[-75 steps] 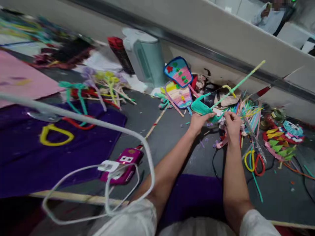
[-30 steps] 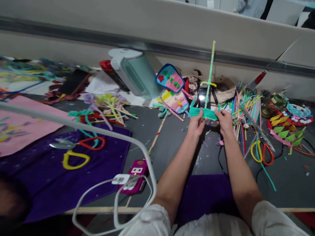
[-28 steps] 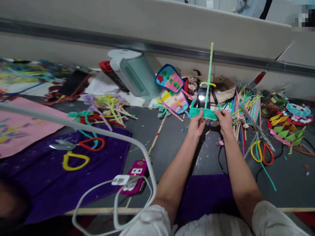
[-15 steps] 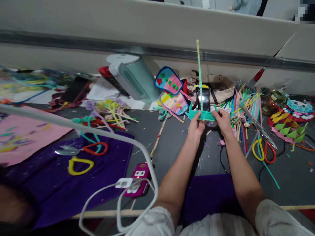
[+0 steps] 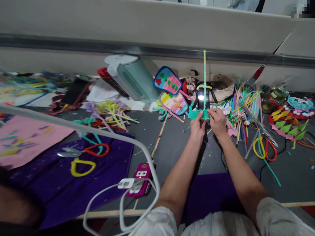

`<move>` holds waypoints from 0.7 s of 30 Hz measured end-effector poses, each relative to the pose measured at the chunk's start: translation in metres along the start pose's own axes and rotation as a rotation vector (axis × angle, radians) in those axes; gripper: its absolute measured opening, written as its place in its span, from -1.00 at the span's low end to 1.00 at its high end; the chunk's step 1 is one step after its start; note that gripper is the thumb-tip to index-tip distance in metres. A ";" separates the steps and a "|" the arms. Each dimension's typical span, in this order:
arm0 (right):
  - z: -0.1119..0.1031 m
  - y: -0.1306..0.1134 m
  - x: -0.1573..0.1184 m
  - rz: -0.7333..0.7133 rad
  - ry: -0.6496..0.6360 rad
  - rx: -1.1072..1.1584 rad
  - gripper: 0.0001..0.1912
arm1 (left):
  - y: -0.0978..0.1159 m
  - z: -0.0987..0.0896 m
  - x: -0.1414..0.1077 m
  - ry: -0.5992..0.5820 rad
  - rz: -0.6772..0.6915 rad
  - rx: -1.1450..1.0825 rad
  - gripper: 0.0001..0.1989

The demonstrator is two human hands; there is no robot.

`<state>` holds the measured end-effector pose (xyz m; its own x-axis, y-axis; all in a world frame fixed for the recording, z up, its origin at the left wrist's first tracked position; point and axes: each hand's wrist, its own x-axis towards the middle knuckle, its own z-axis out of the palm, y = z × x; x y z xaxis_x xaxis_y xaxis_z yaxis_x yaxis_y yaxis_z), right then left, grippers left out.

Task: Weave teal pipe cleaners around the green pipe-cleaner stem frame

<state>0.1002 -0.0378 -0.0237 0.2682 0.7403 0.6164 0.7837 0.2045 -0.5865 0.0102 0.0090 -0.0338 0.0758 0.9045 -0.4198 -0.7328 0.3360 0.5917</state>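
Observation:
Both hands hold a teal pipe-cleaner piece (image 5: 195,114), a flat band of rows laid side by side, up above the table. A long pipe-cleaner stem (image 5: 205,68), yellow at the tip and pale green lower down, rises from it with a yellow crosspiece near its middle. My left hand (image 5: 198,127) pinches the lower edge of the band, thumb in front. On the band's right part, close beside the left thumb, the fingers of my right hand (image 5: 218,122) are closed. Fingertips hide part of the band there.
Behind the hands lie finished pipe-cleaner panels (image 5: 168,80) and a beige bag (image 5: 225,86). Loose pipe cleaners (image 5: 248,105) and scissors (image 5: 265,149) are at the right. Leftward are a kettle-like grey-green appliance (image 5: 137,78), more scissors (image 5: 90,152), a magenta power strip (image 5: 140,180) and a white cable (image 5: 145,147).
My right hand has shifted left along the band, closer to my left hand. The stem's tip now appears lower and slightly further right.

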 end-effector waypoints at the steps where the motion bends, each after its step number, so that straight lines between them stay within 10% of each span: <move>1: 0.003 -0.001 -0.001 -0.009 -0.020 -0.028 -0.68 | 0.001 0.001 -0.002 -0.001 -0.001 -0.011 -0.86; 13: 0.004 -0.005 -0.003 -0.012 -0.083 -0.099 -0.66 | 0.005 0.001 -0.002 -0.004 -0.060 0.015 -0.83; 21: -0.019 0.023 0.013 0.332 0.226 0.246 -0.68 | 0.005 -0.005 0.011 -0.031 -0.155 -0.012 -0.81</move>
<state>0.1324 -0.0355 -0.0195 0.6183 0.6392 0.4572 0.4863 0.1458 -0.8616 0.0040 0.0189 -0.0392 0.2090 0.8499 -0.4838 -0.7186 0.4690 0.5135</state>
